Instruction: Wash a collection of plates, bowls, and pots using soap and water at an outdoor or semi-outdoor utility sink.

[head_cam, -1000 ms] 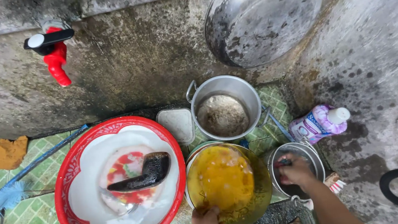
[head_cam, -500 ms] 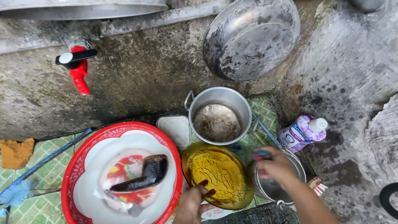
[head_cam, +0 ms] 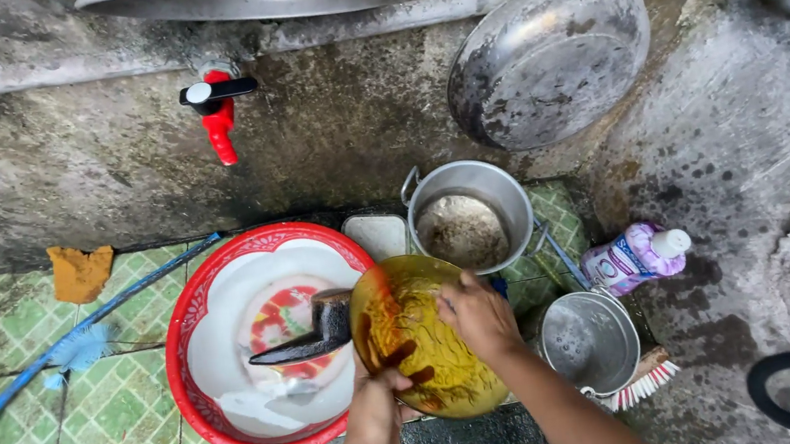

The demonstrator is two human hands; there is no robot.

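Note:
My left hand (head_cam: 378,410) grips the lower rim of a round glass bowl (head_cam: 411,351) smeared with yellow-orange grease and holds it tilted over the edge of the red basin (head_cam: 195,377). My right hand (head_cam: 477,317) presses down on the bowl's inner face with its fingers curled. The scrubber seen in it earlier is hidden under the palm. In the basin lie a white and red plate (head_cam: 276,317) in water and a black scoop (head_cam: 313,334).
A metal pot (head_cam: 469,213) with residue stands behind the bowl. A small pot of water (head_cam: 588,341), a brush (head_cam: 641,383) and a pink detergent bottle (head_cam: 632,256) are at the right. A red tap (head_cam: 218,113) and a frying pan (head_cam: 546,63) are on the wall.
My right hand left the small pot with a scrubber and now rests on the bowl's inside. My left hand has tilted the bowl up toward the basin. The camera view shifted.

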